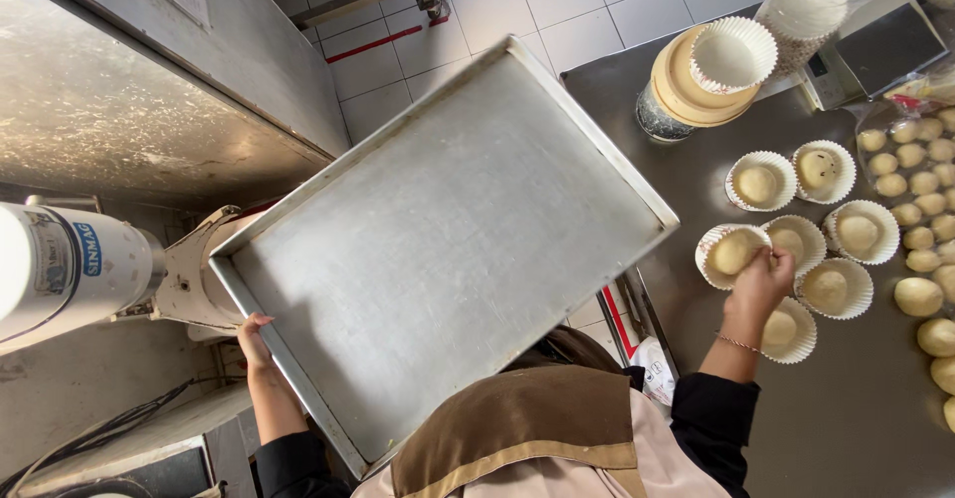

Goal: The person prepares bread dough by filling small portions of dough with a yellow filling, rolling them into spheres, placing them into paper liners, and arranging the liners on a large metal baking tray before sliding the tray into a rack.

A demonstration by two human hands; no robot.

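My left hand [254,342] grips the near-left edge of a large, empty metal baking tray [438,239], which is held tilted above the floor beside the steel table. My right hand [762,279] reaches over the table and pinches the rim of a white fluted paper cup with a dough ball [731,254] in it. Several more paper cups with dough balls [858,231] stand around that hand, one of them partly hidden under my wrist.
Bare dough balls [917,296] lie in rows at the right of the steel table [846,418]. A stack of empty paper cups [733,55] rests on a round container, with a digital scale [875,50] behind. A white mixer [70,264] stands at the left.
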